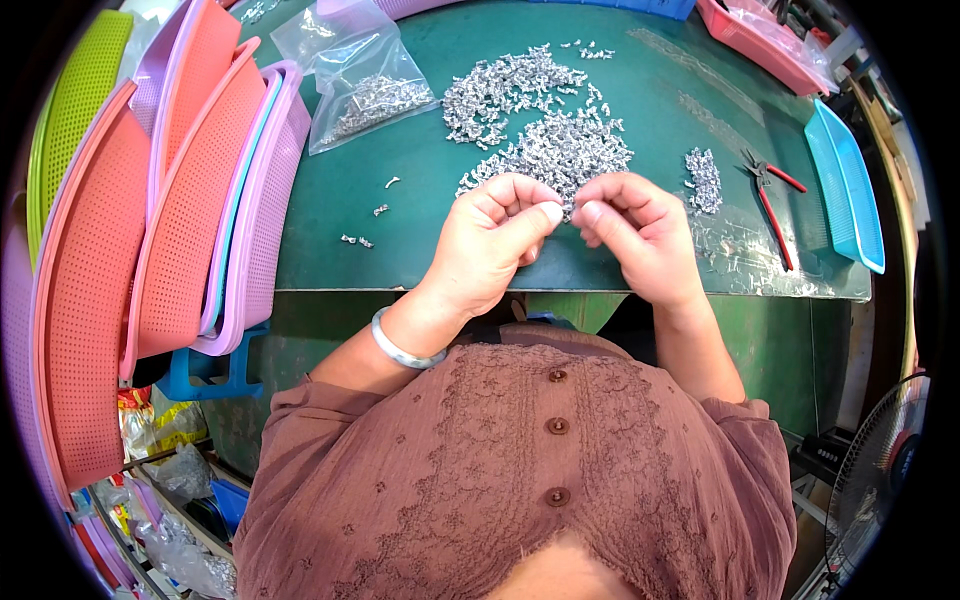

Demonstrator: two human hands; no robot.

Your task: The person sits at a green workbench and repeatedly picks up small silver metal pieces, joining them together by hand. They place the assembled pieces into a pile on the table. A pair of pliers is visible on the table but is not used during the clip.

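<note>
nearest the camera, a brown buttoned blouse (480, 470) is seen, just below the front edge of a green tabletop (330, 200). at far left, perforated plastic baskets (95, 300) are stacked on edge; if caught by an elbow, they could be toppled. silvery bits are held in a clear plastic bag (345, 75), and might be spilled if its mouth is unsealed, which cannot be told. stray metal pieces (357, 241) could be brushed off the edge by the wrist with the bangle (400, 345). by the left hand (497, 235), thumb is met to curled forefinger; the right hand (640, 230) is bent likewise. whether a piece is pinched by either cannot be told. the heap of small metal pieces (575, 145) is spread directly beyond both; anything dropped there could be lost among its likes. farther right, a small cluster (703, 180) could be mixed into the heap by a sideways sweep, and the red-handled pliers (775, 228) could be knocked.

as for writing, none can be read on the coloured packaging (135, 420) at lower left, nor on the fan (870, 480) at right.
</note>
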